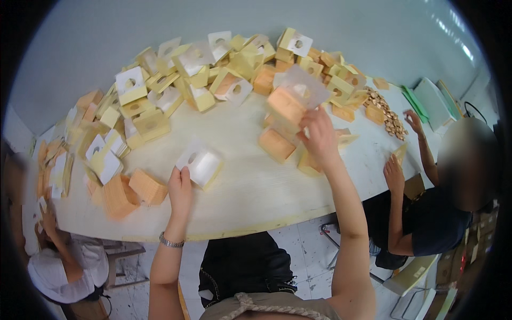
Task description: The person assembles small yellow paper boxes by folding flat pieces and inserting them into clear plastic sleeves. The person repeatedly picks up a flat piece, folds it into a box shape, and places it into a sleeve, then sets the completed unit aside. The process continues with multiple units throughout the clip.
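Note:
My left hand [181, 184] grips a folded card [200, 164], white on its face with a pale yellow edge, at the near middle of the table. Farther right and higher, my right hand [320, 133] pinches the lower corner of a raised card piece [288, 104], orange inside with a translucent whitish flap; motion blurs it. Below that piece lies an orange and yellow card [277, 144]. Under my right wrist is another yellow folded piece [309, 161], partly hidden by the arm.
A heap of yellow and white folded cards with round holes [202, 69] lines the table's far side. Orange card stacks [121, 196] stand near left. Copper-coloured discs [392, 120] lie far right, beside a co-worker's hands [394, 173]. Another person's hands [47, 218] are at far left.

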### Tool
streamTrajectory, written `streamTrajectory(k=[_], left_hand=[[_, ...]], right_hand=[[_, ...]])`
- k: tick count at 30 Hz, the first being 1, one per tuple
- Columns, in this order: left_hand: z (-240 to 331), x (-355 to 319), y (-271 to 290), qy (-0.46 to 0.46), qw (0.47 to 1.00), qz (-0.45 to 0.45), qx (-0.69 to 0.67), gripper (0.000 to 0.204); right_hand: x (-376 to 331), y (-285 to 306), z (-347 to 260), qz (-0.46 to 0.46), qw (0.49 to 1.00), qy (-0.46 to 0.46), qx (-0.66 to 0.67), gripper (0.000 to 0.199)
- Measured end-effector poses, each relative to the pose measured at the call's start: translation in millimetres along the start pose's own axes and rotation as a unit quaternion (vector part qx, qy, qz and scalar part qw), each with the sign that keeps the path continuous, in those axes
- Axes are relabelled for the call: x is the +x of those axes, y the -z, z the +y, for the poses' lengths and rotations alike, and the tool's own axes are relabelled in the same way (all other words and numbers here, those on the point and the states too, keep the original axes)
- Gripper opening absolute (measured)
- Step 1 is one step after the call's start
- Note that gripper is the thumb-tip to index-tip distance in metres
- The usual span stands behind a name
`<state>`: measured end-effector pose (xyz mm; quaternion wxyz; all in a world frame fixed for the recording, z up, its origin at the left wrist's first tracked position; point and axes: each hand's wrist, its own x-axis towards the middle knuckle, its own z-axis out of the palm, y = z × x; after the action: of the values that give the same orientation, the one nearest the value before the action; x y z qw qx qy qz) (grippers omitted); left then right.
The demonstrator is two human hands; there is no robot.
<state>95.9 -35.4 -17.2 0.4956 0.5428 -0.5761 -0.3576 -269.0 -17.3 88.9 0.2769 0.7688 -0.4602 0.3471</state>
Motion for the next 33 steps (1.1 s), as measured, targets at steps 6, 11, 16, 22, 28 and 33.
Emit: streamTrajectory(k=[6,11,16,22,28,33], left_hand=[[1,-13,13,-0.037,0.999,0.007,0.008,0.029],[-13,-19,17,-0.022,0.998,-0.012,-0.055,0.029],[-13,-41,39,-0.009,0.993,-0.015,-0.114,0.04],[4,-70,34,-0.08,0.99,-0.082,0.087,0.092],[0,-63,43,0.036,0.99,-0.123,0.062,0.091],[13,-57,52,-0.063,0.968,-0.183,0.159,0.084]], right_hand=[[17,-3,-67,-0.047,0.986,0.146,0.07,0.023],[12,-36,-22,-0.175,0.981,-0.021,-0.075,0.046],[22,-39,-78,-0.099,0.991,-0.071,-0.064,0.065],[-27,-120,-93,-0.184,0.978,-0.042,-0.087,0.039],[108,-142,-195,-0.283,0.853,-0.164,0.407,0.019],[177,-165,-217,-0.608,0.665,-0.161,0.402,0.037]])
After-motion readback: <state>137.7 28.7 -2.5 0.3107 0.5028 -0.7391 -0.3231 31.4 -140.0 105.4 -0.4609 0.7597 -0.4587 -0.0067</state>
